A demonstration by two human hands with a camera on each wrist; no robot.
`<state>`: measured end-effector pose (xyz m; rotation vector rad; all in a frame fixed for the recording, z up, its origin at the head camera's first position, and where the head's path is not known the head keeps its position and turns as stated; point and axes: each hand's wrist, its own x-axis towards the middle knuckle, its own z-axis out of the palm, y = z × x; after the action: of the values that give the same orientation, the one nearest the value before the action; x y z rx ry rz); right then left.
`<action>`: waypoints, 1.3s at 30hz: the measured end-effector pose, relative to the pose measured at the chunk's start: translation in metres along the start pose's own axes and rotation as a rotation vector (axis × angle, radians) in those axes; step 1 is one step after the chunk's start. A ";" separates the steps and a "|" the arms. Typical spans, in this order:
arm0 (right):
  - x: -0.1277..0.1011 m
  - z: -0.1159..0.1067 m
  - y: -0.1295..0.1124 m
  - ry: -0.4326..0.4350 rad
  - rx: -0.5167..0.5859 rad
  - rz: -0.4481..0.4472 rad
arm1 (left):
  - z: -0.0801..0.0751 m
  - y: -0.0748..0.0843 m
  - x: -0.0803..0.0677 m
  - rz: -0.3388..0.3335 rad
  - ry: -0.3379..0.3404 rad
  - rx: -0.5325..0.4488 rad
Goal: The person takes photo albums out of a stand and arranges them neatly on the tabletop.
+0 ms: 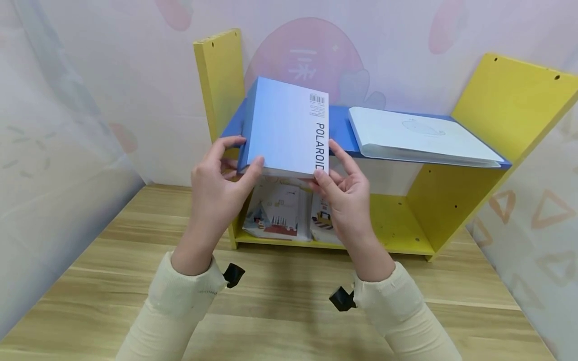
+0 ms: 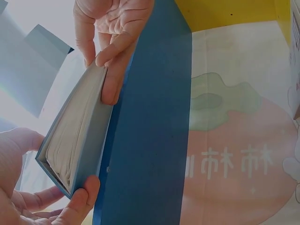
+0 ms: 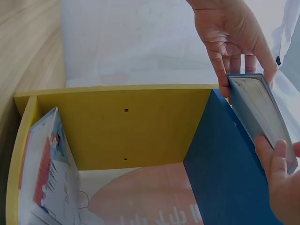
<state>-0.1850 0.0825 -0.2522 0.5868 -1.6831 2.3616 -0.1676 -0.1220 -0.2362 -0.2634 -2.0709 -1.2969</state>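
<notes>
Left hand (image 1: pixel 218 180) and right hand (image 1: pixel 347 193) pinch the book (image 1: pixel 284 130) at upper centre; support both edges evenly. It may touch the shelf (image 1: pixel 340 131).

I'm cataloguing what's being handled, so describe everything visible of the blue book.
The blue book is thick and closed, with stiff, cardboard-like covers and pale pages between them. In the head view, black lettering, POLAROID with its last letter partly hidden, runs along the right edge below a barcode. It is tilted, gripped by the left hand and right hand, near the blue shelf; whether book and shelf touch is unclear.
</notes>
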 end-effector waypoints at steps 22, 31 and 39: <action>-0.027 0.007 0.007 0.006 0.040 -0.019 | -0.023 0.005 -0.022 -0.034 -0.063 -0.008; -0.035 0.012 0.006 -0.012 -0.007 -0.049 | -0.032 0.006 -0.032 -0.038 -0.080 -0.071; -0.045 0.017 0.008 -0.047 -0.044 -0.111 | -0.049 0.010 -0.039 -0.007 -0.123 -0.068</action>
<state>-0.1439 0.0676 -0.2737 0.7135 -1.6714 2.2451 -0.1124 -0.1523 -0.2403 -0.3753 -2.1337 -1.3883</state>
